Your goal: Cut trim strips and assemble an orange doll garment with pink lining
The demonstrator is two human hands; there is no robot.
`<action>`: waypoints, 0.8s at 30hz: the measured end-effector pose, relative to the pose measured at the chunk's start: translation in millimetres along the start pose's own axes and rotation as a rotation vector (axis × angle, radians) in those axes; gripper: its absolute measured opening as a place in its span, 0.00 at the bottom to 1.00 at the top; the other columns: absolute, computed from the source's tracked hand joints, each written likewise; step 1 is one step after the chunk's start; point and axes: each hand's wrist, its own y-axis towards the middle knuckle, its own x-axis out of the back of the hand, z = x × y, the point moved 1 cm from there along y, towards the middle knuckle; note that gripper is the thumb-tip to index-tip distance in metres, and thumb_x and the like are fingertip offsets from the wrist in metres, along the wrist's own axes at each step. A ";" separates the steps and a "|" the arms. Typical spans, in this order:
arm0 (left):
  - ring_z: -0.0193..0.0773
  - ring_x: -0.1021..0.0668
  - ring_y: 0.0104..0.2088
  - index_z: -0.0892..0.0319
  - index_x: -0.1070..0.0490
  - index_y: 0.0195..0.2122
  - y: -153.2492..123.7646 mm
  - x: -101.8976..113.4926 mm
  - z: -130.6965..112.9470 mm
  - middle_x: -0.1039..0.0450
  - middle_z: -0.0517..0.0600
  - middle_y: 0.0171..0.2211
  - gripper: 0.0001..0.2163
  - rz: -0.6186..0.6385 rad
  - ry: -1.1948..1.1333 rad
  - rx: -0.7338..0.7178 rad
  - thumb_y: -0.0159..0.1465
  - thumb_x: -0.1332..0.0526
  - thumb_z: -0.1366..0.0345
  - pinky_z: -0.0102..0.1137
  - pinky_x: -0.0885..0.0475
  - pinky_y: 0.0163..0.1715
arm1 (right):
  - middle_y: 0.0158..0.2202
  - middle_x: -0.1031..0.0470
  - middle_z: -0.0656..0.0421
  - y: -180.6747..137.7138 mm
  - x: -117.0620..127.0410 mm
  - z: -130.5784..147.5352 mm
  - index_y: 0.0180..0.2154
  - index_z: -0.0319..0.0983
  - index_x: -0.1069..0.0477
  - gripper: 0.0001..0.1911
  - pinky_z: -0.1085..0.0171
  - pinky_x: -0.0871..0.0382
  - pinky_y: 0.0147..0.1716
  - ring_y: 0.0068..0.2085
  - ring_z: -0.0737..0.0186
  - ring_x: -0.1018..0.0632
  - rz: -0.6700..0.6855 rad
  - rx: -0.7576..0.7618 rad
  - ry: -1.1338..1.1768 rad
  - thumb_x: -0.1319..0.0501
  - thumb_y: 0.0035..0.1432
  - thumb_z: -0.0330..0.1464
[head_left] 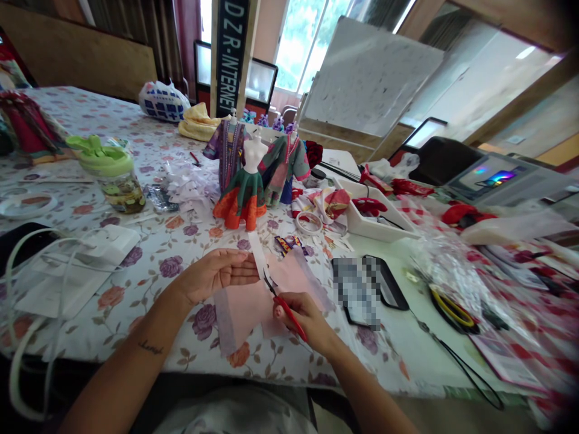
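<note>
My right hand (301,319) grips scissors (289,316) with red handles. Their blades point up and to the left and meet the lower part of a narrow white strip (257,248). That strip is pinched at its left edge by my left hand (226,271), its fingers lying behind. Beneath both hands lies a pink sheet (246,307) with greyish-purple side edges; whether it is cloth or paper I cannot tell. Just beyond the strip stands a small white dress form (254,152) in a green and orange skirt (240,205).
Left are a green-lidded jar (120,181), a white power strip (104,241) with cables and white scraps (192,187). Right are a tape roll (309,223), a white tray (375,220), a blurred-out phone (357,292), a black case (386,283) and yellow-handled scissors (455,310).
</note>
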 end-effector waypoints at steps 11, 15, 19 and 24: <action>0.40 0.19 0.38 0.66 0.23 0.39 -0.7 -9.2 1.0 0.20 0.56 0.38 0.10 -0.067 0.141 -0.055 0.55 0.33 0.69 0.35 0.25 0.46 | 0.18 0.46 0.66 0.3 -0.6 -1.4 0.20 0.38 0.42 0.28 0.68 0.53 0.19 0.21 0.72 0.45 -0.025 0.024 -0.047 0.42 0.53 0.54; 0.38 0.20 0.35 0.65 0.23 0.37 0.1 -12.2 2.6 0.21 0.53 0.35 0.11 -0.141 0.225 -0.089 0.52 0.30 0.69 0.34 0.25 0.43 | 0.18 0.47 0.66 0.6 -0.7 -1.8 0.20 0.38 0.43 0.27 0.68 0.54 0.19 0.21 0.72 0.45 -0.028 0.021 -0.054 0.41 0.54 0.53; 0.37 0.20 0.34 0.64 0.23 0.34 0.5 -12.1 3.1 0.21 0.51 0.33 0.10 -0.181 0.228 -0.098 0.50 0.29 0.69 0.34 0.25 0.43 | 0.19 0.47 0.66 0.2 -0.4 -1.4 0.21 0.38 0.42 0.26 0.68 0.55 0.19 0.21 0.72 0.45 -0.018 0.013 -0.062 0.40 0.53 0.52; 0.36 0.21 0.33 0.63 0.23 0.33 0.3 -10.0 3.7 0.22 0.51 0.31 0.09 -0.194 0.232 -0.103 0.50 0.29 0.69 0.36 0.25 0.43 | 0.20 0.48 0.65 -0.2 1.0 -1.4 0.21 0.38 0.41 0.25 0.68 0.53 0.20 0.23 0.71 0.45 -0.016 0.019 -0.094 0.41 0.55 0.52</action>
